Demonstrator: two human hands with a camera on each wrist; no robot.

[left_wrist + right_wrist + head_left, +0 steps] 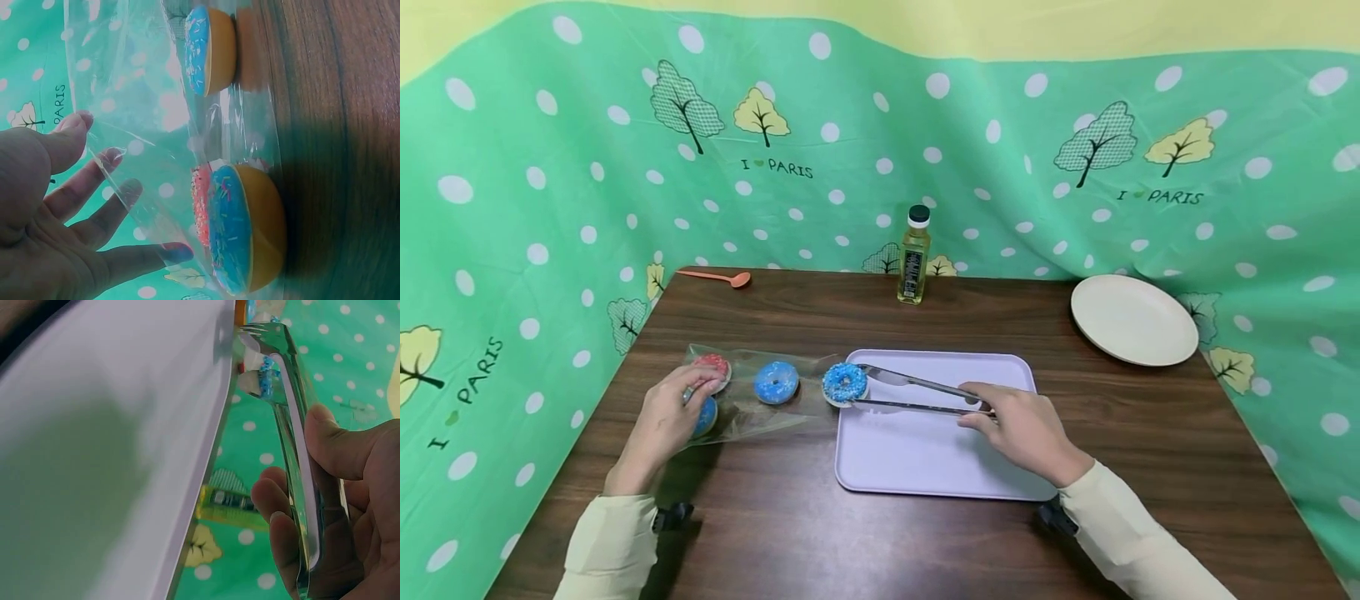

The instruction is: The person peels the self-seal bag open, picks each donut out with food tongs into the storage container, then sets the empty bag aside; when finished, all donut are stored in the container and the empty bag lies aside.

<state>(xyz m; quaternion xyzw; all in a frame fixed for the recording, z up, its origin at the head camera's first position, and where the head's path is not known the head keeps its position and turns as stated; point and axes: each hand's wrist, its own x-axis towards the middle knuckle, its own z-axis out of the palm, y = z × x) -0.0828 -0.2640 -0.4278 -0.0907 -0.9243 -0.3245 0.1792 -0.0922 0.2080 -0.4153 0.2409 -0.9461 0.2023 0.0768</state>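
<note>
A clear plastic bag [741,429] lies on the left of the table with toy donuts in it: a red-iced one [718,363], a blue one [777,382] and another blue one [231,231] partly under the hand. My left hand [664,417] holds the bag's upper film by its edge between thumb and fingers. Metal tongs [925,408] are gripped in my right hand [1026,429], pointing left. Their tips clasp a blue donut with sprinkles [844,383] at the left rim of the lilac tray [925,458], by the bag's mouth.
At the back stands a bottle of yellow oil [913,258]. An orange spoon [730,278] lies at the back left corner. A white plate [1135,321] sits at the back right. Green patterned cloth [865,150] hangs behind and beside the table.
</note>
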